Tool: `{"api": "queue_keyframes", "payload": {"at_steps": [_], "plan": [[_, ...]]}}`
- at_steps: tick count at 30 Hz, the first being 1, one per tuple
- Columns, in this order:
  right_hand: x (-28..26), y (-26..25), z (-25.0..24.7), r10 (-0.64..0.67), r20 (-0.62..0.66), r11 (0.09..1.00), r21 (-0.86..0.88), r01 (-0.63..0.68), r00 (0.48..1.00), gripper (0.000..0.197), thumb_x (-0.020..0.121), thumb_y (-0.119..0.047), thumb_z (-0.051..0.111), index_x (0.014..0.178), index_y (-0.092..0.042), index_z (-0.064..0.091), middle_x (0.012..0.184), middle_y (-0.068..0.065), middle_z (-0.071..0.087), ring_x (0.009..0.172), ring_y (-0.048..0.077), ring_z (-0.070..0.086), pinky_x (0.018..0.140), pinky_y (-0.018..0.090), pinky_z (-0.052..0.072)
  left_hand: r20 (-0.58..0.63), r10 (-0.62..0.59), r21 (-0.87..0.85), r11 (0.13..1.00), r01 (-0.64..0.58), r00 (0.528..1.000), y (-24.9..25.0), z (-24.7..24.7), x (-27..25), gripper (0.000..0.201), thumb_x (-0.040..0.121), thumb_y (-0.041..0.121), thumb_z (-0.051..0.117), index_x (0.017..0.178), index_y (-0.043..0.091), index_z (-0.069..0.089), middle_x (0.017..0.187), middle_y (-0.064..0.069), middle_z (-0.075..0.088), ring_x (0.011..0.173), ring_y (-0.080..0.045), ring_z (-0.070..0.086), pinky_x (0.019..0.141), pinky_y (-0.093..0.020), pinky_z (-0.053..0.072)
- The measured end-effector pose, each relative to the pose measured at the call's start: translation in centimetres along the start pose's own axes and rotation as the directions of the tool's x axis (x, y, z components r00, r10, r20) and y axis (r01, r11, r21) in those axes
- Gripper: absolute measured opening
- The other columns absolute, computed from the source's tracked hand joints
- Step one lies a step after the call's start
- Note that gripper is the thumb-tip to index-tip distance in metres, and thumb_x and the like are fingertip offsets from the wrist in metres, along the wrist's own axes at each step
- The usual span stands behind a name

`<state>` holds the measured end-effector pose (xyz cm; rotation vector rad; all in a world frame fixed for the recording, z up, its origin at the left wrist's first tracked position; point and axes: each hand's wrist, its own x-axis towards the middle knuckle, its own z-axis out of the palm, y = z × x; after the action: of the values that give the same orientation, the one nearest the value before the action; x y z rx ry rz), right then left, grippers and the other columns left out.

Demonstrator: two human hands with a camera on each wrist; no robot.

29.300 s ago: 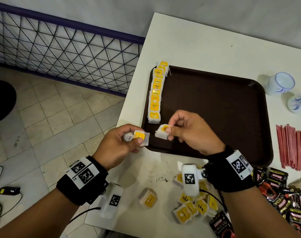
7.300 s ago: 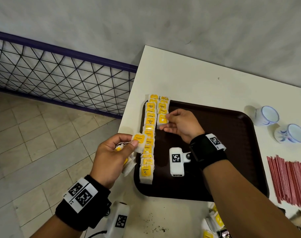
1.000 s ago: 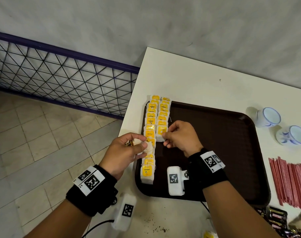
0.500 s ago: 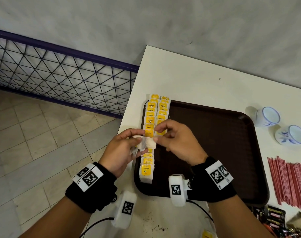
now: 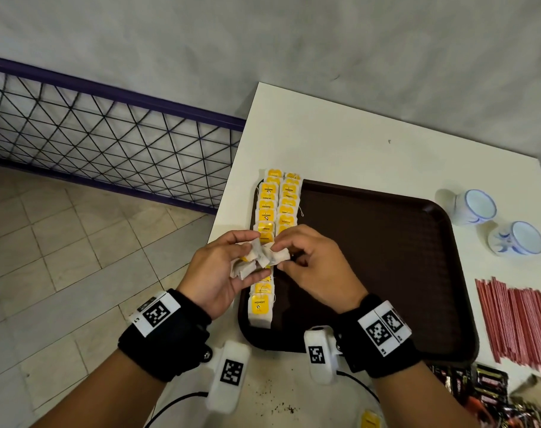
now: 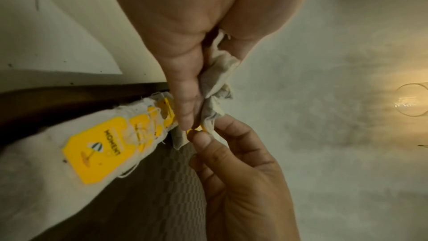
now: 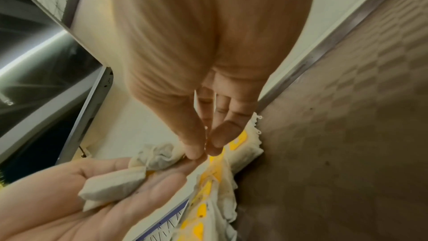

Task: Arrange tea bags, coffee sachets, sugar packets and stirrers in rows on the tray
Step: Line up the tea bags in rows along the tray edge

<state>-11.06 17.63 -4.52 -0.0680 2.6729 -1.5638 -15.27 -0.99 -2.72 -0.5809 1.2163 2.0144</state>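
Two rows of yellow-tagged tea bags (image 5: 267, 217) lie along the left edge of the dark brown tray (image 5: 386, 257). Just above the near part of these rows, my left hand (image 5: 250, 261) holds a crumpled bunch of tea bags (image 5: 247, 267) in its curled fingers. My right hand (image 5: 278, 257) meets it and pinches one bag of that bunch (image 5: 280, 257) between thumb and forefinger. In the right wrist view the pinch (image 7: 206, 148) sits over the left palm's bags (image 7: 115, 180). The left wrist view shows the bunch (image 6: 215, 80) beside the row (image 6: 92, 149).
Two blue-and-white cups (image 5: 476, 208) (image 5: 519, 239) stand right of the tray. Red stirrers (image 5: 519, 322) lie near the right edge, dark coffee sachets (image 5: 479, 387) at the bottom right. A loose tea bag (image 5: 369, 420) and tea crumbs (image 5: 281, 407) lie in front. The table's left edge drops to the floor by a railing (image 5: 108, 143).
My right hand left the second row on the tray and came across to the left hand. It now pinches a bag from the bunch held there.
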Motion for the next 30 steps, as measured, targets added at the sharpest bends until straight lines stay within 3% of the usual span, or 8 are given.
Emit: {"api": "queue_keyframes", "payload": {"at_steps": [5, 9, 13, 17, 21, 24, 28, 30], "plan": [[-0.1, 0.7, -0.2, 0.015, -0.056, 0.996, 0.094, -0.009, 0.998, 0.013, 0.082, 0.001, 0.076, 0.091, -0.009, 0.074, 0.105, -0.006, 0.067, 0.100, 0.016, 0.067, 0.085, 0.030, 0.056, -0.006, -0.018, 0.016, 1.000, 0.018, 1.000, 0.1, -0.2, 0.1, 0.024, 0.099, -0.002, 0.049, 0.112, 0.002, 0.068, 0.111, -0.022, 0.073, 0.096, -0.037, 0.073, 0.082, -0.048, 0.061], [-0.1, 1.2, -0.6, 0.066, -0.020, 0.988, 0.142, -0.063, 0.998, 0.028, 0.083, 0.007, 0.069, 0.103, -0.013, 0.074, 0.107, -0.002, 0.068, 0.096, 0.023, 0.068, 0.080, 0.048, 0.059, 0.013, -0.027, 0.023, 0.999, 0.026, 1.000, 0.1, -0.3, 0.1, 0.026, 0.099, -0.004, 0.047, 0.113, 0.000, 0.068, 0.114, -0.021, 0.072, 0.102, -0.036, 0.072, 0.081, -0.046, 0.062], [-0.1, 1.2, -1.0, 0.022, -0.004, 0.997, 0.069, -0.022, 1.000, 0.040, 0.082, 0.015, 0.063, 0.109, -0.012, 0.074, 0.105, 0.000, 0.065, 0.095, 0.020, 0.067, 0.081, 0.046, 0.058, 0.035, -0.037, 0.029, 0.999, 0.036, 0.999, 0.2, -0.1, -0.1, 0.028, 0.099, -0.004, 0.045, 0.112, 0.001, 0.069, 0.113, -0.019, 0.073, 0.100, -0.033, 0.073, 0.078, -0.041, 0.063], [-0.3, 1.0, -1.1, 0.032, 0.059, 0.993, 0.113, -0.039, 0.998, 0.044, 0.080, 0.017, 0.060, 0.113, -0.010, 0.073, 0.106, 0.004, 0.064, 0.098, 0.023, 0.066, 0.084, 0.044, 0.058, 0.041, -0.058, 0.009, 0.998, 0.058, 0.997, 0.2, -0.1, -0.1, 0.028, 0.099, -0.005, 0.044, 0.110, 0.000, 0.069, 0.111, -0.020, 0.073, 0.098, -0.034, 0.074, 0.075, -0.039, 0.064], [-0.2, 0.1, -1.4, -0.023, -0.014, 0.998, 0.065, 0.024, 1.000, 0.019, 0.084, 0.004, 0.073, 0.098, -0.008, 0.076, 0.097, 0.003, 0.066, 0.089, 0.020, 0.066, 0.079, 0.033, 0.056, 0.064, -0.061, 0.020, 0.998, 0.060, 0.996, 0.2, -0.2, -0.2, 0.029, 0.100, -0.005, 0.041, 0.113, 0.000, 0.066, 0.109, -0.023, 0.073, 0.099, -0.039, 0.073, 0.081, -0.040, 0.062], [-0.1, -0.9, -2.3, -0.038, -0.091, 0.997, 0.069, 0.045, 0.995, 0.011, 0.082, 0.001, 0.076, 0.089, -0.008, 0.073, 0.094, 0.002, 0.068, 0.084, 0.022, 0.066, 0.072, 0.035, 0.055, 0.060, -0.041, 0.041, 0.998, 0.039, 0.997, 0.2, -0.3, -0.2, 0.029, 0.100, -0.006, 0.040, 0.115, -0.002, 0.063, 0.110, -0.026, 0.072, 0.100, -0.040, 0.072, 0.083, -0.039, 0.061], [0.4, -1.0, -3.6, 0.065, -0.157, 0.997, 0.052, -0.057, 0.986, 0.016, 0.083, 0.000, 0.073, 0.084, -0.015, 0.069, 0.085, 0.002, 0.072, 0.070, 0.029, 0.064, 0.065, 0.043, 0.053, 0.040, -0.021, 0.057, 0.998, 0.019, 0.999, 0.2, -0.6, -0.2, 0.030, 0.099, -0.007, 0.039, 0.117, -0.004, 0.063, 0.113, -0.028, 0.070, 0.100, -0.039, 0.072, 0.081, -0.038, 0.062], [0.6, -0.9, -3.9, 0.114, -0.148, 0.993, 0.035, -0.110, 0.982, 0.016, 0.084, -0.002, 0.070, 0.083, -0.017, 0.067, 0.082, 0.002, 0.072, 0.068, 0.029, 0.064, 0.061, 0.041, 0.053, 0.038, -0.019, 0.063, 0.998, 0.016, 0.999, 0.2, -0.7, -0.2, 0.031, 0.099, -0.007, 0.039, 0.118, -0.004, 0.063, 0.112, -0.027, 0.070, 0.100, -0.038, 0.072, 0.081, -0.038, 0.062]]}}
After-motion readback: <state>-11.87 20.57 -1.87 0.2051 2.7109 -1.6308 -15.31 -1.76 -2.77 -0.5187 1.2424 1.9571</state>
